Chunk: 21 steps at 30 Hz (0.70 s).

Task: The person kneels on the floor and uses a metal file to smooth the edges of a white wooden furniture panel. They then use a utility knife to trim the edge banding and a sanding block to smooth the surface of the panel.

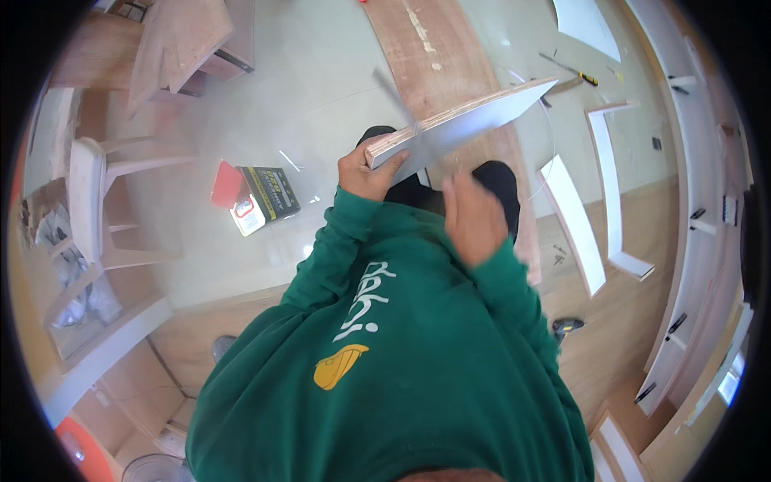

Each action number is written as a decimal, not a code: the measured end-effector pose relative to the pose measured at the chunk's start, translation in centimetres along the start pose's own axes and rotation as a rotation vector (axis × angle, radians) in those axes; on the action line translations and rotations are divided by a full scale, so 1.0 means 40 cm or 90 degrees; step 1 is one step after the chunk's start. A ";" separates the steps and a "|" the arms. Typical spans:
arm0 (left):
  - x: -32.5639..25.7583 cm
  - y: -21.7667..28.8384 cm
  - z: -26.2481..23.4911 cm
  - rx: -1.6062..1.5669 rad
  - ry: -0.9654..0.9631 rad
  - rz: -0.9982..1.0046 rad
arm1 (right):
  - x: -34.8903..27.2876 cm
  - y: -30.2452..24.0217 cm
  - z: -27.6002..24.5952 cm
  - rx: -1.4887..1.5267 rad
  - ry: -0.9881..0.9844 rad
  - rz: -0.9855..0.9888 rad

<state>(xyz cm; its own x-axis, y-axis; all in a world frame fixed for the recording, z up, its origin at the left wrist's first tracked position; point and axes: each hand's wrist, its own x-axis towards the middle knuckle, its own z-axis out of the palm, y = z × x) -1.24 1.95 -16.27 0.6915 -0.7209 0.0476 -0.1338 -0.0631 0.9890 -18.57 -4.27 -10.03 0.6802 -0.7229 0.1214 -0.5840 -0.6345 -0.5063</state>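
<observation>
My left hand (371,170) grips the near left end of a plywood board (474,120) with a white face, its layered raw edge turned up. The board is tilted on its side above my knees. Across its raw edge lies a long thin grey tool (393,95), smeared by motion, so its exact kind does not show. The tool runs down toward my right hand (475,215), which is blurred and appears closed on its near end. Beneath and beyond the board stretches a long wooden plank (438,48) with a pale streak on it.
On the floor at left lie a black and yellow box (273,191) and a red-lidded tin (245,213). A white stool (88,193) lies farther left. White strips (574,225), an angled white frame (606,177) and a yellow-black screwdriver (589,79) are at right, before a long white cabinet panel (691,265).
</observation>
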 end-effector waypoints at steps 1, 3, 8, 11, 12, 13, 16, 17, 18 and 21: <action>0.006 0.005 -0.004 0.002 -0.007 -0.026 | -0.067 -0.020 -0.026 0.036 -0.011 -0.020; 0.000 0.030 -0.009 -0.009 -0.015 -0.055 | -0.125 -0.074 -0.048 0.038 -0.075 0.022; -0.022 0.016 0.004 0.012 -0.024 -0.006 | 0.000 -0.039 -0.011 -0.042 -0.072 0.030; -0.034 0.015 -0.008 0.023 -0.028 0.007 | -0.012 -0.021 -0.039 -0.011 -0.032 0.034; -0.023 0.012 -0.001 0.010 -0.016 0.009 | -0.058 -0.028 -0.055 0.024 -0.033 0.011; -0.023 0.011 0.003 0.001 -0.009 -0.013 | -0.098 -0.053 -0.075 0.023 -0.059 0.014; -0.036 0.030 -0.003 -0.011 -0.017 -0.075 | -0.114 -0.073 -0.046 -0.008 -0.106 0.024; -0.037 0.025 -0.007 -0.001 -0.015 -0.049 | -0.092 -0.064 -0.025 -0.025 -0.115 0.022; -0.039 0.020 -0.007 0.007 -0.012 -0.022 | -0.045 -0.044 -0.011 -0.080 -0.122 0.011; -0.048 0.047 0.010 0.061 -0.066 0.013 | 0.112 0.060 0.002 -0.057 -0.017 0.123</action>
<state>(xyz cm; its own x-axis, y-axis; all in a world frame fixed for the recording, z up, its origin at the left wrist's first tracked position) -3.11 2.95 -14.55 0.6110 -0.7902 0.0473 -0.2179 -0.1105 0.9697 -16.88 -8.99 -10.78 0.5626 -0.8267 0.0068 -0.7407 -0.5077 -0.4399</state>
